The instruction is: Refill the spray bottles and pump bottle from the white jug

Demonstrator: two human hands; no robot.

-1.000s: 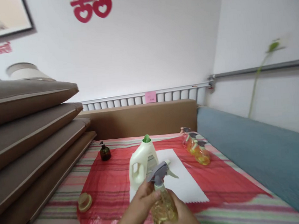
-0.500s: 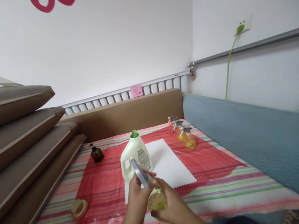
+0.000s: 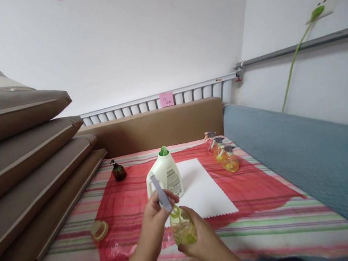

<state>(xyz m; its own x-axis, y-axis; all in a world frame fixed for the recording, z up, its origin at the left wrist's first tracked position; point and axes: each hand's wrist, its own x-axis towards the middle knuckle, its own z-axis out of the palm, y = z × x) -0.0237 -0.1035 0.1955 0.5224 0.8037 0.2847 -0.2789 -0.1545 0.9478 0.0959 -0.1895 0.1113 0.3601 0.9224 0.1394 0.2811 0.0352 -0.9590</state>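
Low in the middle, my left hand (image 3: 154, 212) is closed round a grey trigger spray head (image 3: 160, 192). My right hand (image 3: 200, 233) grips a clear yellow-green bottle (image 3: 183, 228) with a little liquid in the bottom. The bottle's neck shows just below the tilted spray head, which looks loose from it; whether its tube is still inside I cannot make out. Just behind my hands stands a large white detergent jug (image 3: 167, 175) with a green spout. Its cap (image 3: 99, 230) seems to be the pale round piece lying at the left.
Several spray bottles (image 3: 231, 164) stand in a row at the right. A dark pump bottle (image 3: 118, 172) is at the back left. White paper (image 3: 211, 198) lies on a red sheet (image 3: 129, 214) over striped cloth. Stacked brown cushions (image 3: 36, 141) rise on the left.
The spray head has come up and left, away from the bottle, so the bottle's neck now shows. The view has shifted slightly, moving the background things rightward in the picture.
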